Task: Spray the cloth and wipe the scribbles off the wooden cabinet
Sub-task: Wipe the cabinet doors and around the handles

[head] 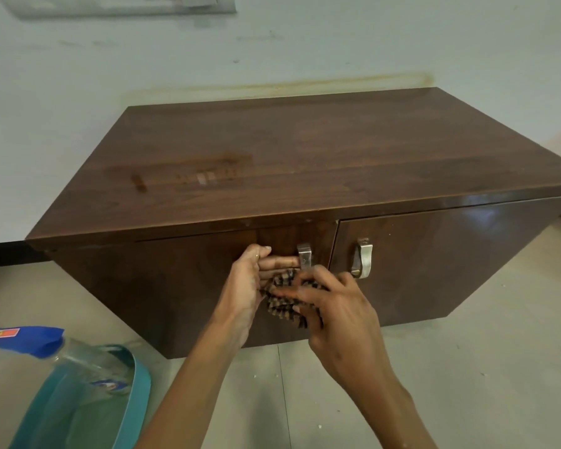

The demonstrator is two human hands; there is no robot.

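Head view. Dark wooden cabinet (305,163) against a pale wall (272,43), filling the middle of the frame, top bare and glossy. Wet smear (208,171) on the top toward 9 o'clock from centre, streaked and lighter than the wood around it; cannot tell whether any scribbles remain there. Two doors on the front, each with a metal handle: left handle (304,257) just above the hands, right handle (362,258) at 3 o'clock from it, across the door gap.

Both hands together in front of the left door, low centre. Left hand (245,286) palm turned inward, fingers curled around the cloth, thumb up by the door's top edge. Right hand (337,306) at 3 o'clock from the left, fingers bent over the cloth, pinching it from the other side. Cloth (285,299), checked brown and cream, bunched between the two hands, touching both, held off the floor and close to the door face.

Spray bottle (55,351) at 8 o'clock in the frame, blue cap, clear body with blue liquid, lying tilted in a teal tub (140,384), well apart from the hands. Pale tiled floor (467,367) under everything. White switch plate (117,4) on the wall at 11 o'clock, cut off by the frame.
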